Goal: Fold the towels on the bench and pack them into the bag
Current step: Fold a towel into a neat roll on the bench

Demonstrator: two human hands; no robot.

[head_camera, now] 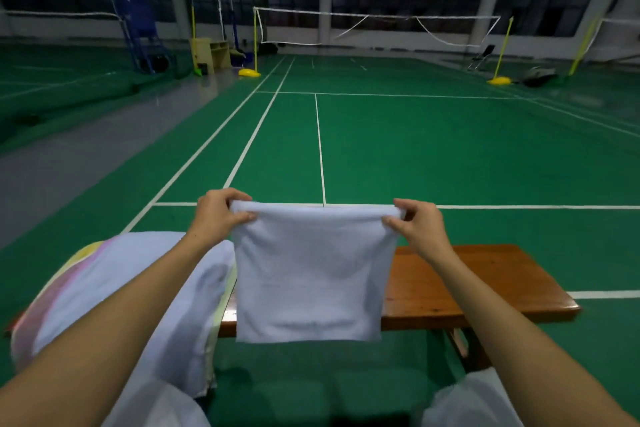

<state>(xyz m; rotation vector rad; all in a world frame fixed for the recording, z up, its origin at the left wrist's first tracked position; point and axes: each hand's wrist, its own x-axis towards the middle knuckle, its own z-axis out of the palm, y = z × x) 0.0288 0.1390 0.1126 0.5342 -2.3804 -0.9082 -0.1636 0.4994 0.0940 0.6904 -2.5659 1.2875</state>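
Both hands are up and busy: your left hand (221,215) pinches the top-left corner of the white towel (311,274), thumb in front and fingers curled over the folded upper edge, and your right hand (420,224) does the same at the top-right corner. You've got the towel hanging flat in the air, dead centre, its lower edge dangling in front of the wooden bench (467,284), which runs off toward 3 o'clock. It looks doubled over already, so I'd call this mid-fold, with at least one more fold wanted before packing. Down at 8 o'clock sits a soft pale bundle with pink and yellow stripes (114,291) on the bench end; it may be the bag or more towels, and I cannot tell which. Next move, as I judge it: bring your two corners together, or lower the towel onto the bench and halve it, keeping the edges matched so it goes in neat.
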